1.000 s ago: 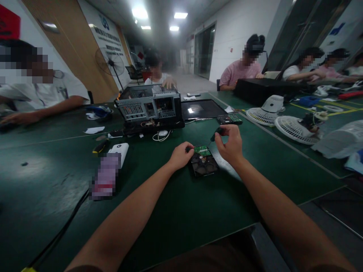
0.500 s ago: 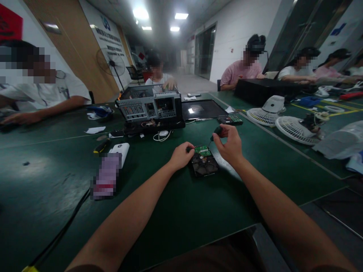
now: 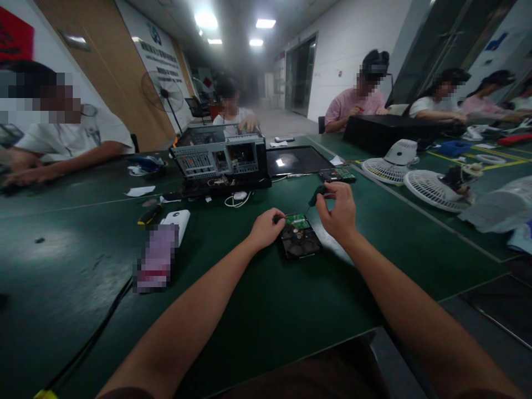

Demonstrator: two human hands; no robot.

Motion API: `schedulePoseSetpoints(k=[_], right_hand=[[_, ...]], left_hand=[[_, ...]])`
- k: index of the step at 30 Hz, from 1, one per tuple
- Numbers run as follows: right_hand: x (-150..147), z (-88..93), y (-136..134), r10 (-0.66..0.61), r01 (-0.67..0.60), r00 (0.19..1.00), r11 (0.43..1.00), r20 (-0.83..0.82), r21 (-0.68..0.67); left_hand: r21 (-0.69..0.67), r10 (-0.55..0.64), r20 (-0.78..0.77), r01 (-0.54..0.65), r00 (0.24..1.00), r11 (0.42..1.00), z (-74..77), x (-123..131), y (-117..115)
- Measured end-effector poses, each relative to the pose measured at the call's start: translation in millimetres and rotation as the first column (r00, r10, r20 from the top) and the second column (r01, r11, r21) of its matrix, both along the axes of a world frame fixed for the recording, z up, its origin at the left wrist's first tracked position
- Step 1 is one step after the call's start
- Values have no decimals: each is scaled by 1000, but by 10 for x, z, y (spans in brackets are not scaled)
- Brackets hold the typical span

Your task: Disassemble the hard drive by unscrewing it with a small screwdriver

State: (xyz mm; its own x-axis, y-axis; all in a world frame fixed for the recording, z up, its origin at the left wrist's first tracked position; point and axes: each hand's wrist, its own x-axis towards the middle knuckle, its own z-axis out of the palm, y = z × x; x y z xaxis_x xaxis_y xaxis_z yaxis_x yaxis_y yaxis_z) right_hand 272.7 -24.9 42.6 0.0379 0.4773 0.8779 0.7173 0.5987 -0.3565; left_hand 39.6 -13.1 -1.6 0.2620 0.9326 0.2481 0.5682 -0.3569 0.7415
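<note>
A hard disk drive [image 3: 300, 241] lies on the green tabletop with its green circuit board facing up at the far end. My right hand [image 3: 339, 213] is closed around the dark handle of a screwdriver [image 3: 318, 195]. The screwdriver is tilted, its thin shaft pointing down at the board's right edge; I cannot tell whether the tip touches. At the drive's left edge, my left hand [image 3: 265, 230] is closed, with a small dark thing [image 3: 277, 219] showing at its fingertips. What that thing is cannot be made out.
An opened computer case [image 3: 220, 160] stands ahead, beside a dark flat panel [image 3: 297, 160]. Another circuit-boarded drive [image 3: 337, 175] lies beyond my right hand. To the left are a phone [image 3: 183, 221] and yellow-black pliers [image 3: 149, 215]; fan parts [image 3: 388, 166] sit right. Several people work around.
My right hand has shifted very slightly right, and the screwdriver's tilt differs a little. My left hand and the drive stay in place. The person at left has moved their hands.
</note>
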Motion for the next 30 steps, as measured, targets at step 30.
schedulePoseSetpoints(k=[30], right_hand=[[-13,5,-14,18,-18,999,1000,-26,-18]], left_hand=[[-16,24,3,-24,1000,1000,-28,8,13]])
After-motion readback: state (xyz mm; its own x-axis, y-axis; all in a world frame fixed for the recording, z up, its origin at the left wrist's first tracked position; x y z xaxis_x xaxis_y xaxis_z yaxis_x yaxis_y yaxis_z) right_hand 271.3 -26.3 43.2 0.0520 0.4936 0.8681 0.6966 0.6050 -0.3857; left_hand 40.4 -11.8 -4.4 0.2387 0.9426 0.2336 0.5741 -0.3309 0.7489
